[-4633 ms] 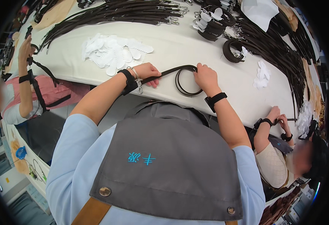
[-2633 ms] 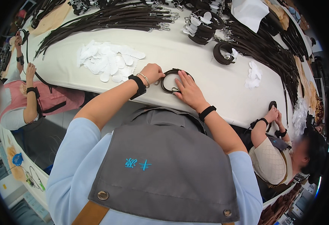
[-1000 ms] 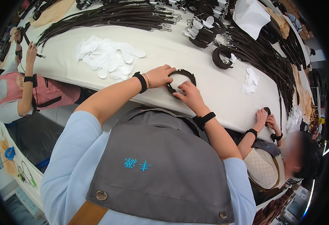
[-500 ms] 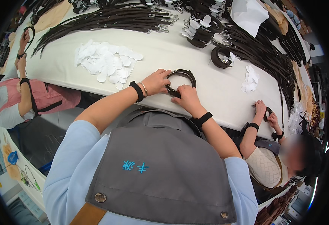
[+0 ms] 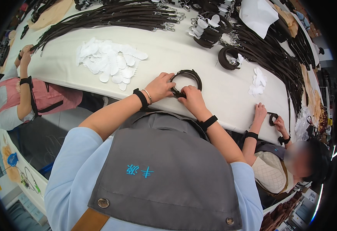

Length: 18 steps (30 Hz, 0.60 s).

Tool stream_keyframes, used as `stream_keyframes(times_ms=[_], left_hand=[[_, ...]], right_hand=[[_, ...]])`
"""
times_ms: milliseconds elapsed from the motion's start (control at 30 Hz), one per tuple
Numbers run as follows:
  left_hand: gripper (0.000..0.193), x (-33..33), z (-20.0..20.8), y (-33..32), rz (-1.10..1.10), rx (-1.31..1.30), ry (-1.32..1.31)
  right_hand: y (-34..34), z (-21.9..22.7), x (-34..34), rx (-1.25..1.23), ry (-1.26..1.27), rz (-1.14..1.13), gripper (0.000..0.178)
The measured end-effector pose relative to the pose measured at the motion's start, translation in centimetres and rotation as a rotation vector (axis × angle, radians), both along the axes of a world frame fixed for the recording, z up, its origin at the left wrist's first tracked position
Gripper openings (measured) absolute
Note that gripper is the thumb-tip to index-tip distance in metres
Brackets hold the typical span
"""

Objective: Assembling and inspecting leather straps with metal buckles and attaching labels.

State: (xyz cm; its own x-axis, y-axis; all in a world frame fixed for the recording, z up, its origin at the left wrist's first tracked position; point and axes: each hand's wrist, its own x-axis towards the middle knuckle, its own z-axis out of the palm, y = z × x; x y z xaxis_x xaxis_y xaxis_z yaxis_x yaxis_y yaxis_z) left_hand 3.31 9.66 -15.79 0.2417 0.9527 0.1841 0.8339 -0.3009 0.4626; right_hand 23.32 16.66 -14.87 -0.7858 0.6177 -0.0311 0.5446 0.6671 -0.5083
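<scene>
While both hands work near the table's front edge, a dark strap (image 5: 199, 78) lies wound into a round coil on the pale table (image 5: 224, 102), between and just beyond them. The step in hand looks to be neatening and securing the loops; the next move seems to call for a steady grip so the coil does not spring open. The left hand (image 5: 161, 85) pinches the coil's left side, fingers curled narrowly around it. The right hand (image 5: 193, 98) has its bent fingers closed on the near edge. Both backs face up, with the forearms slanting inward. Exactly what the fingertips grip is hidden. White tags (image 5: 112, 59) lie heaped to the left; another coil (image 5: 226, 59) sits farther right.
</scene>
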Motion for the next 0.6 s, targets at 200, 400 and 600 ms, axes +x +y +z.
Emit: stream_keyframes(times_ms=[200,400,600], left_hand=[[0.042,-0.2,-0.2,-0.3,-0.023,0.014,0.051],[0.047,0.1,0.4,-0.8,-0.033,0.038,0.106],[0.048,0.6,0.2,-0.7,-0.033,0.050,0.135]], right_hand=[[0.8,1.0,0.7,-0.146,0.071,0.015,0.034],[2.6,0.2,3.8,-0.293,0.513,-0.126,0.019],[4.1,-1.5,7.4,-0.236,0.537,-0.612,0.013]])
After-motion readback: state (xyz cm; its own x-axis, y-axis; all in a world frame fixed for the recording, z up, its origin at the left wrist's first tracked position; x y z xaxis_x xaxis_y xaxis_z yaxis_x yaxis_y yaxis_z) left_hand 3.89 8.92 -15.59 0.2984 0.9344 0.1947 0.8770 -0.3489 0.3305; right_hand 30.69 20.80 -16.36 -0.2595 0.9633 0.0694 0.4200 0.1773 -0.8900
